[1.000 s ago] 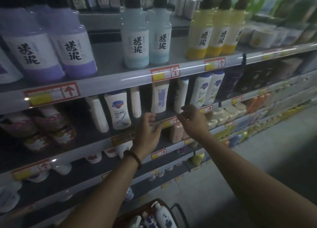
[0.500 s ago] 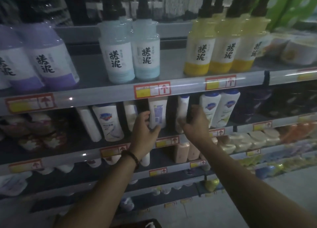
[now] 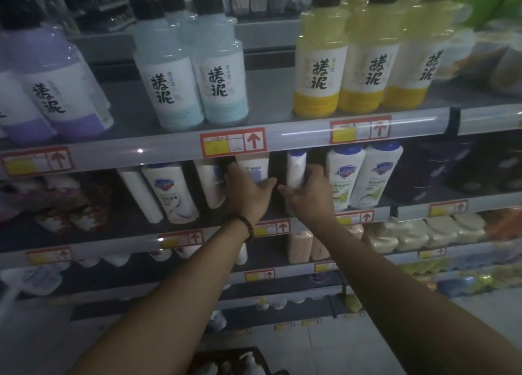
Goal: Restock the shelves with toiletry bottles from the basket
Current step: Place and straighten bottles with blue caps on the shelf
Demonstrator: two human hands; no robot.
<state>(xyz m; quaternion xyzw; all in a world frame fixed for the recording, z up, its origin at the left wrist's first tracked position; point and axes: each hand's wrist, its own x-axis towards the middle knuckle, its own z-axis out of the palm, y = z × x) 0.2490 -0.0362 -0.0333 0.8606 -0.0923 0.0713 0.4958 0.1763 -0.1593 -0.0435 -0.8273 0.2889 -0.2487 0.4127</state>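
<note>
Arms [image 3: 169,304] outstretched, left hand [image 3: 248,194] and right hand [image 3: 309,196] grip white bottles [image 3: 296,167].

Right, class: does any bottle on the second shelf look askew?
Yes. The narrow bottle in the right hand stands edge-on, unlike the forward-facing blue-capped bottles beside it. The left hand grips a labelled bottle.

Left hand [image 3: 248,195], right hand [image 3: 310,198] grip bottles [image 3: 296,167] (one each).
</note>
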